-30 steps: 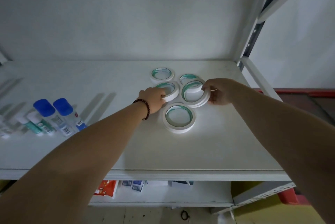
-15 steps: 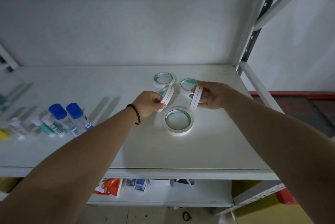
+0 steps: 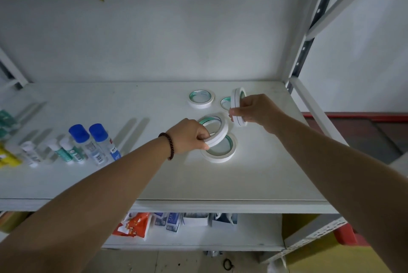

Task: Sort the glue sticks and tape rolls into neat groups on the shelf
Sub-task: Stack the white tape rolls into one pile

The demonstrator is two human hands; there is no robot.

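Note:
My left hand (image 3: 189, 134) grips a white tape roll (image 3: 217, 131) with a green inner core, tilted just above another roll (image 3: 229, 153) lying flat on the white shelf (image 3: 154, 175). My right hand (image 3: 256, 111) holds a second roll (image 3: 237, 104) upright on edge, lifted off the shelf. A flat roll (image 3: 201, 98) lies at the back, and one more (image 3: 225, 103) is partly hidden behind the upright roll. Glue sticks stand at the left: two with blue caps (image 3: 95, 142) and smaller white and green ones (image 3: 66, 151).
A yellow item (image 3: 7, 159) sits at the far left edge. A white upright post (image 3: 297, 67) and side rail bound the shelf on the right. Packets (image 3: 134, 225) lie on the lower shelf. The wall is close behind.
Both hands have lifted their tape rolls higher off the shelf. The right hand's roll has moved back and right, standing on edge; the left hand's roll now hovers over the front flat roll.

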